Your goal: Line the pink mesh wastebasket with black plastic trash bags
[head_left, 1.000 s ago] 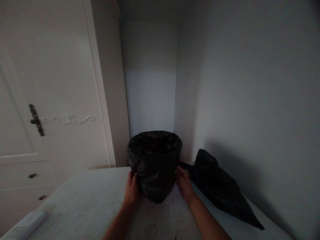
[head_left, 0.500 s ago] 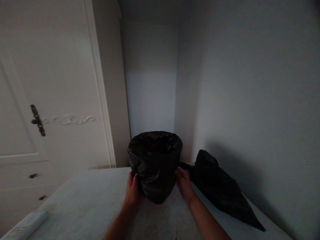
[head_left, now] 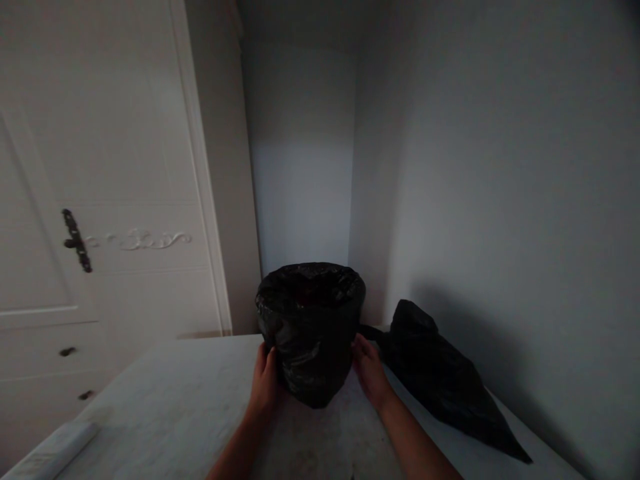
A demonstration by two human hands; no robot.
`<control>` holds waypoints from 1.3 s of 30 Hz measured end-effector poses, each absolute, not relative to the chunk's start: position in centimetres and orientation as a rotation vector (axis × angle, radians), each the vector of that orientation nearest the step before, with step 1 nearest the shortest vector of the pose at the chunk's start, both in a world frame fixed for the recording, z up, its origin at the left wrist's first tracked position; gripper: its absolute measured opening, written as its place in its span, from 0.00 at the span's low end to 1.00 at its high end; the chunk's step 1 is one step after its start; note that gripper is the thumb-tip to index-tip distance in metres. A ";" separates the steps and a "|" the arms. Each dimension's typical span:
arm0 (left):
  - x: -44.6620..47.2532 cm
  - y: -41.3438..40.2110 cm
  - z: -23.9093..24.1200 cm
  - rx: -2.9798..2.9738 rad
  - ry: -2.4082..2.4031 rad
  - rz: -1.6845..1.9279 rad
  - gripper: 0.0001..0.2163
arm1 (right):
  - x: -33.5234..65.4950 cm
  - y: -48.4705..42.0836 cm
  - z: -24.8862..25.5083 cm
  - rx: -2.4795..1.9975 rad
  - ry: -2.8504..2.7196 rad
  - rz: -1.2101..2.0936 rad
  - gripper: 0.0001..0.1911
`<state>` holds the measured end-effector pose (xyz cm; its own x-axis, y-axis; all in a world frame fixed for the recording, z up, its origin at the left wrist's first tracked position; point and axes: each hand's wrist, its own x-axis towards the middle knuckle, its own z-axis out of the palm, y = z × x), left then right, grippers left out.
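Note:
A bin covered by a black plastic bag [head_left: 315, 347] stands upright on the table, its round mouth facing up. The bag is folded over the rim and hangs down the outside, so the bin's own walls are hidden. Against its left side presses my left hand [head_left: 265, 377], fingers curled around the plastic. My right hand [head_left: 369, 368] grips the opposite side, with the fingertips partly behind the bag. Inside the mouth it is dark, with a faint reddish patch.
To the right, a second black plastic bag [head_left: 445, 373] lies on the white table [head_left: 190, 393] beside the grey wall. A whitish roll [head_left: 63, 450] rests at the front left edge. A white cabinet [head_left: 130, 160] with dark handles stands at the left.

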<state>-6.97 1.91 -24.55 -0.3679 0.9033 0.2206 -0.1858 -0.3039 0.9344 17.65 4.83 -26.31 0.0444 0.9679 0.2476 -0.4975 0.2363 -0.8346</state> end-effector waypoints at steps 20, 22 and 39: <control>-7.3 2.5 -25.5 1.014 1.068 1.750 0.27 | 17.9 5.8 -27.6 -0.661 -0.989 1.205 0.23; -7.3 2.6 -25.6 1.010 1.070 1.754 0.28 | 17.9 5.7 -27.5 -0.658 -0.982 1.212 0.23; -7.5 2.6 -25.6 1.012 1.064 1.751 0.26 | 18.0 6.3 -28.5 -0.682 -0.994 1.172 0.25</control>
